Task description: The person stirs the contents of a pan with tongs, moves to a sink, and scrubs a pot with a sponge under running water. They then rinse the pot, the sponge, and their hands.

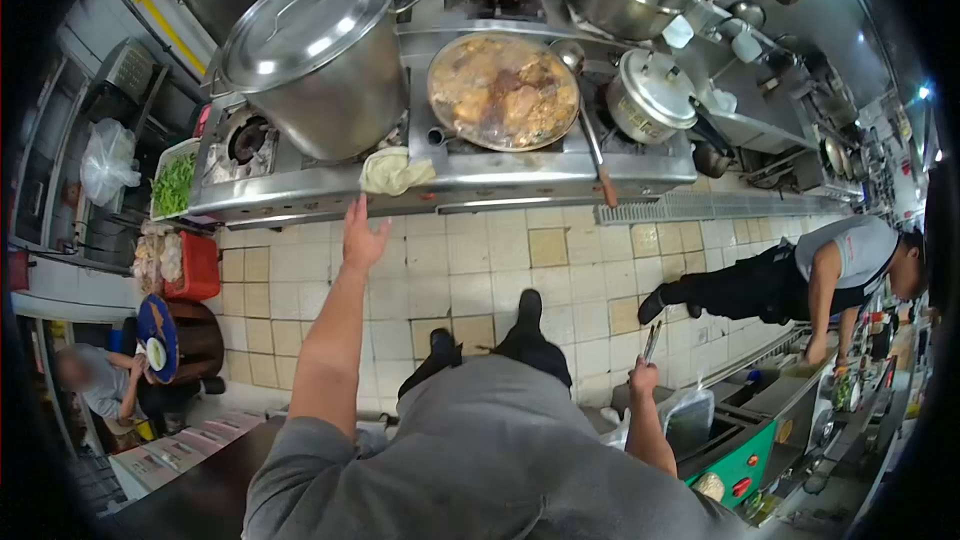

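Note:
My left hand (366,233) reaches forward with its fingers spread and holds nothing. Just beyond its fingertips, a crumpled pale cloth (395,172) lies on the stove's front edge. Down at my right side, my right hand (643,377) is closed around what look like slim metal tongs (652,341), pointing away from me. On the stove (480,176) ahead, a wide pan (503,92) is full of brown liquid with chunks of food. A long-handled ladle (592,136) rests beside it, its wooden handle jutting past the front edge.
A tall lidded stockpot (312,60) stands left of the pan, a pressure cooker (650,97) right. One person (850,265) bends over the right counter; another (100,380) sits at left. A red crate (193,267) and greens (174,183) are beside the stove.

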`<state>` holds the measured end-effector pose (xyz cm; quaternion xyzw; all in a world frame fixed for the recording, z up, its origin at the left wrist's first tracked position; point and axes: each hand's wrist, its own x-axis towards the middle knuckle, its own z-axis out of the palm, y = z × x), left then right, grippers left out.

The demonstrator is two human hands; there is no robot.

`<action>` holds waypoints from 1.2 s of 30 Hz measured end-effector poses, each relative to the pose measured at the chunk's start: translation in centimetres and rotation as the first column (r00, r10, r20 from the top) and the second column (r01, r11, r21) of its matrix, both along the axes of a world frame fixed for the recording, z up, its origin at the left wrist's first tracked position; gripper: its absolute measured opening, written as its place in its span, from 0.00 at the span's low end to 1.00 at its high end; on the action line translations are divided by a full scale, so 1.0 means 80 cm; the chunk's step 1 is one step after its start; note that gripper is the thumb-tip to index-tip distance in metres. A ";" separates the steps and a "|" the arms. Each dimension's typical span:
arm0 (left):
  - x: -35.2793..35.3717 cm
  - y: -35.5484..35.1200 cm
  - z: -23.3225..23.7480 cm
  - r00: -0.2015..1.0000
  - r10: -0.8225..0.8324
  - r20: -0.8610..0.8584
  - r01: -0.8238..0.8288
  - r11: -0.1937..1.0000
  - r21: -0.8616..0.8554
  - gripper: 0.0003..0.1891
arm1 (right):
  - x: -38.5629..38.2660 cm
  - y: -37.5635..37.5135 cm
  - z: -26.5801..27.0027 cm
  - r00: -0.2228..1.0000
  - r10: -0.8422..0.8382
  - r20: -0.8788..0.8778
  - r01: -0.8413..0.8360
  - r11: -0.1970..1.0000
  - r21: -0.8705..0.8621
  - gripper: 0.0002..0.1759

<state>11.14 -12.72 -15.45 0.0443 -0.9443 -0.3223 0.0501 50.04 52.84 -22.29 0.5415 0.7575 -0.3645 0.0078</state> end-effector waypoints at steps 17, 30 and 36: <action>-0.116 0.377 -0.035 0.976 0.093 -0.196 -0.165 0.905 -0.392 0.26 | 0.037 0.219 0.026 0.992 -0.081 0.100 0.108 0.947 -0.303 0.15; -0.119 0.594 -0.022 0.996 -0.061 -0.067 0.038 0.950 -0.310 0.25 | -0.019 0.308 0.012 0.995 -0.085 0.057 0.101 0.904 -0.415 0.18; -0.119 0.586 -0.022 0.940 -0.318 -0.125 0.283 0.928 -0.241 0.24 | -0.026 0.325 -0.012 0.995 0.058 0.085 -0.020 0.919 -0.393 0.18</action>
